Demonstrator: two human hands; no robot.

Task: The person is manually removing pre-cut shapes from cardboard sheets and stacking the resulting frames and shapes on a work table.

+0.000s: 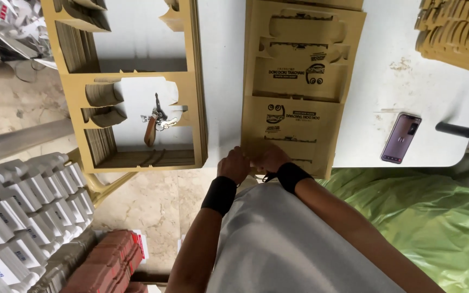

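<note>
Both hands' fingers (245,161) pinch cardboard sheet (299,81)'s near edge; phone (401,138) right, keys (157,120) left.

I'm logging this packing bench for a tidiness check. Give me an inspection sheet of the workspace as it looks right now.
Surface: white table, some stains near its right side.
Job's things: stack of flat die-cut brown card sheets, near edge at both hands.
Clutter: punched-out card frames with a key bunch lying in an opening; phone; pile of card cut-outs; black handle.
Hands: left hand and right hand, both with black wristbands, gripping the sheet edge.
Cables: nothing seen.
Surroundings: green plastic sheeting, white boxes, red cartons, cardboard tube.
</note>
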